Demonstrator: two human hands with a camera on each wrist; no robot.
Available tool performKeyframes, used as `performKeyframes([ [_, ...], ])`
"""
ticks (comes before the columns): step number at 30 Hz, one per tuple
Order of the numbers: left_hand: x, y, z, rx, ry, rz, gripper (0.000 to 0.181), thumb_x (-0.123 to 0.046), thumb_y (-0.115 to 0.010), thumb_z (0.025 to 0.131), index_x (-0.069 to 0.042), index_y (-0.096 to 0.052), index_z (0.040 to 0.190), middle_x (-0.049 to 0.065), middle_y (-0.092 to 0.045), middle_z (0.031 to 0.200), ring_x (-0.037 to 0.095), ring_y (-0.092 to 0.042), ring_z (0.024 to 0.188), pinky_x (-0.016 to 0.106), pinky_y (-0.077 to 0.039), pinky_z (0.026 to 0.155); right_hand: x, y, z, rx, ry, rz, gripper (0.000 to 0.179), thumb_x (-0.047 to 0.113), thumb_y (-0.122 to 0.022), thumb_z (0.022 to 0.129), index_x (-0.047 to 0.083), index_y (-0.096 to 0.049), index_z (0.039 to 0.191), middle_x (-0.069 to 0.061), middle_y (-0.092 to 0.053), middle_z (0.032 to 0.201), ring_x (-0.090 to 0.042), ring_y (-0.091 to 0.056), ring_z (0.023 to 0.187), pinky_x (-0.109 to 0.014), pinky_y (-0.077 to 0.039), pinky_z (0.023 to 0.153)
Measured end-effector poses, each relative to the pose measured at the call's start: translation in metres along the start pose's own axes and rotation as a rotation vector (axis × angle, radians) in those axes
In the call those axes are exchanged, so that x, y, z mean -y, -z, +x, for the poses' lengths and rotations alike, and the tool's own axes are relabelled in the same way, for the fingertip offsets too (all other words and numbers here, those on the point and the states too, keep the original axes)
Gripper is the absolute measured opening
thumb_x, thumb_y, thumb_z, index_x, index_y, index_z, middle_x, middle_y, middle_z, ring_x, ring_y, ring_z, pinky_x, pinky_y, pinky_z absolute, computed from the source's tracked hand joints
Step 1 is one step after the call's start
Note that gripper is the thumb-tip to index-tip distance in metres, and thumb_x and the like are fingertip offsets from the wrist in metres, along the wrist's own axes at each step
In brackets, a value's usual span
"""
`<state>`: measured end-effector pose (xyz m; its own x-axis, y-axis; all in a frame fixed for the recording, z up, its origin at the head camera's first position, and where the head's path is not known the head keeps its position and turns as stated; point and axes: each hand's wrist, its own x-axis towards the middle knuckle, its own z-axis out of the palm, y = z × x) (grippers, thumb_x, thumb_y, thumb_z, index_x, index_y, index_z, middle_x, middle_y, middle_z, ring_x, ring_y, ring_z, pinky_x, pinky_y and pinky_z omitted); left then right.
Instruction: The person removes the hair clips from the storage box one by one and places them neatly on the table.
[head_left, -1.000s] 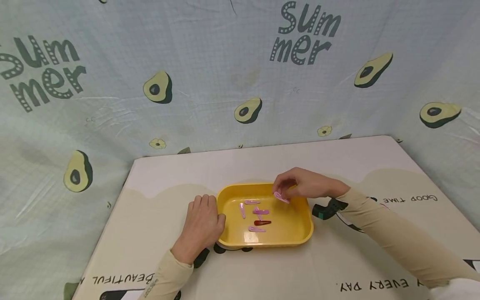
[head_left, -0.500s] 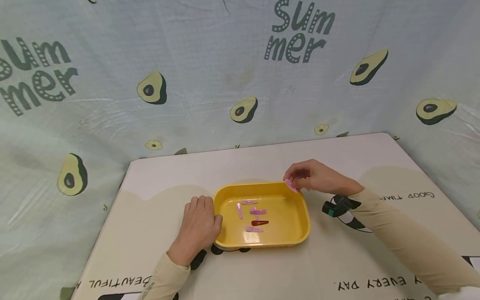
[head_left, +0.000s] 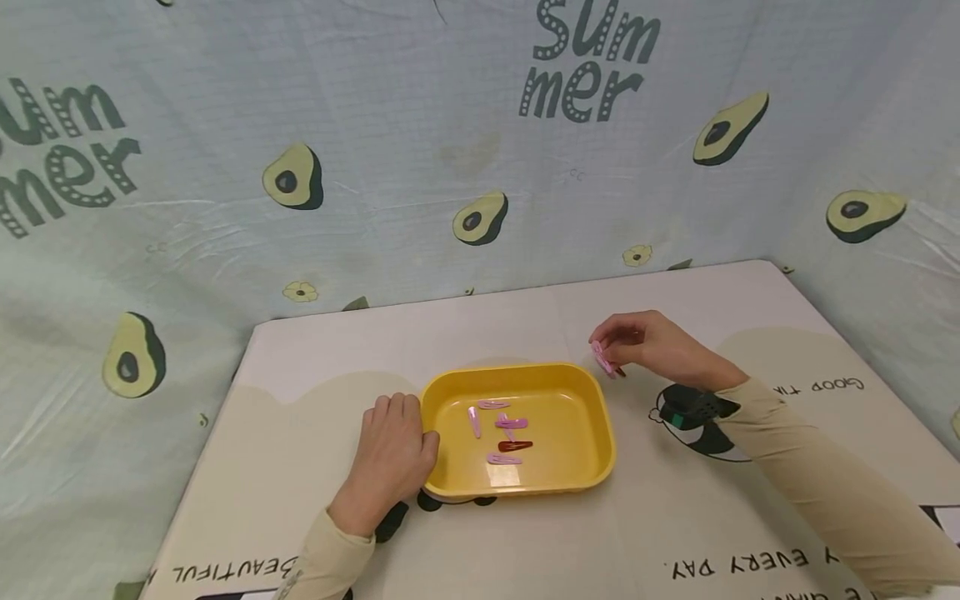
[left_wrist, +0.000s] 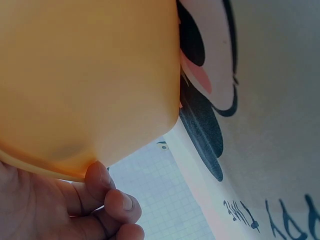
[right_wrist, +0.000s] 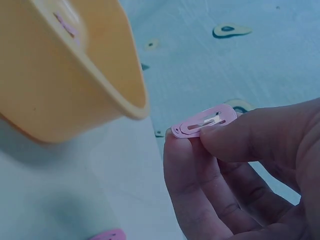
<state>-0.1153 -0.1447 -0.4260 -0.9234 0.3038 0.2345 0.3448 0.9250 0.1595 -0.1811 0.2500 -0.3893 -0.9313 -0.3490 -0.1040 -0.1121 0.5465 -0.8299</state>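
Observation:
My left hand (head_left: 392, 454) grips the left rim of a yellow tray (head_left: 592, 479), its fingers curled at the edge in the left wrist view. Beyond the tray's right end, my right hand (head_left: 652, 346) pinches a pink snap hair clip (right_wrist: 205, 121) between thumb and fingers, over the table. Inside the tray lie several pink hair clips (head_left: 493, 405) and one dark red hair clip (head_left: 515, 446). A small dark red tip (head_left: 620, 372) shows beside the held clip. Below the right hand, part of another pink clip (right_wrist: 109, 235) lies on the table.
The table (head_left: 525, 550) has a printed cover with lettering and cartoon shapes. Behind it hangs a pale cloth (head_left: 390, 167) with avocado prints. A black wrist strap (head_left: 697, 402) sits on the right wrist.
My right hand has carried the pink hair clip from over the tray, across its right rim, to above the table. The left hand keeps its grip on the tray; the head view has shifted slightly.

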Motion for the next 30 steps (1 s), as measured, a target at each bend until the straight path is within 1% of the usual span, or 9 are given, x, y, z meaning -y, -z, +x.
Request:
performKeyframes([
  [2,0.0,0.0,0.0,-0.004,-0.001,0.0,0.015,-0.014,-0.058,0.089,-0.003,-0.05,0.085,0.006,-0.038,0.074,0.023,-0.033,0.075,0.032,-0.026,0.07,-0.003,0.001,-0.002,-0.017,-0.015,-0.009,0.028,0.012,-0.062,0.099,0.005,-0.067,0.125,-0.01,-0.07,0.108,-0.026,-0.066,0.093,-0.038,-0.061,0.088],
  [5,0.0,0.0,-0.001,-0.002,0.0,-0.003,0.015,-0.014,-0.058,0.089,-0.003,-0.05,0.085,0.006,-0.037,0.074,0.023,-0.033,0.075,0.032,-0.025,0.07,-0.007,0.003,-0.005,-0.038,-0.04,-0.013,0.028,0.014,-0.062,0.099,0.006,-0.067,0.125,-0.009,-0.07,0.11,-0.021,-0.066,0.096,-0.038,-0.061,0.091],
  [9,0.0,0.001,-0.001,-0.005,-0.002,-0.008,0.014,-0.013,-0.058,0.089,-0.003,-0.049,0.085,0.006,-0.037,0.074,0.023,-0.032,0.074,0.032,-0.025,0.07,-0.014,0.005,-0.008,-0.063,-0.061,0.002,0.029,0.015,-0.062,0.099,0.006,-0.066,0.126,-0.01,-0.069,0.11,-0.021,-0.067,0.096,-0.034,-0.06,0.091],
  [15,0.001,0.001,-0.002,-0.006,-0.002,-0.006,0.014,-0.013,-0.058,0.089,-0.003,-0.049,0.085,0.006,-0.037,0.073,0.023,-0.032,0.073,0.032,-0.024,0.07,-0.026,0.007,-0.01,-0.093,-0.078,0.061,0.03,0.014,-0.063,0.099,0.003,-0.065,0.127,-0.015,-0.068,0.115,-0.018,-0.069,0.097,-0.032,-0.061,0.09],
  [23,0.001,-0.001,-0.002,-0.01,-0.006,-0.01,0.013,-0.012,-0.058,0.089,-0.002,-0.05,0.086,0.006,-0.038,0.074,0.023,-0.032,0.074,0.032,-0.024,0.07,-0.04,0.006,-0.011,-0.123,-0.116,0.086,0.03,0.016,-0.065,0.099,0.005,-0.064,0.127,-0.017,-0.069,0.12,-0.017,-0.069,0.099,-0.025,-0.06,0.089],
  [30,0.0,-0.002,0.0,-0.016,-0.012,-0.006,0.014,-0.012,-0.058,0.089,-0.003,-0.05,0.085,0.006,-0.037,0.073,0.023,-0.032,0.074,0.032,-0.025,0.07,-0.05,0.003,-0.008,-0.157,-0.138,0.144,0.033,0.013,-0.064,0.099,0.001,-0.06,0.13,-0.022,-0.065,0.122,-0.014,-0.067,0.096,-0.02,-0.059,0.086],
])
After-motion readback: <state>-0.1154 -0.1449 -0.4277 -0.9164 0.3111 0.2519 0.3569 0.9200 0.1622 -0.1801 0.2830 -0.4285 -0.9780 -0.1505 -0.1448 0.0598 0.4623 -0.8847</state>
